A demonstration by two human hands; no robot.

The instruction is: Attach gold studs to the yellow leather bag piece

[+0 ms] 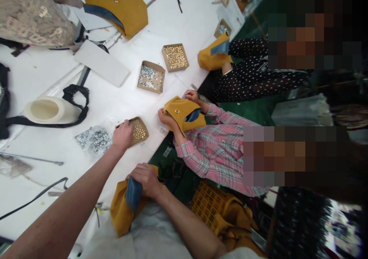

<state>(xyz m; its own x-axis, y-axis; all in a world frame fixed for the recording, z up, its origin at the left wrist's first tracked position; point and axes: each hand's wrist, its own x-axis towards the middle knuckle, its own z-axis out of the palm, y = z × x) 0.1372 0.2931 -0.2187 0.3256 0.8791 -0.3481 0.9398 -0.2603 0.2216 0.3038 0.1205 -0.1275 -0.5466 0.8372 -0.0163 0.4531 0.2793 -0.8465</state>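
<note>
The left hand (123,135) bends its fingers into a cardboard box (144,125) of gold-coloured fittings (138,133) on the counter (172,13); whether they pinch one cannot be told. The right hand (146,179) grips a mustard piece (118,209) on the wearer's side of the box, its long axis slanting, loose end pointing away from the box. A light fingertip pinch and a steady, crease-free hold should serve best.
</note>
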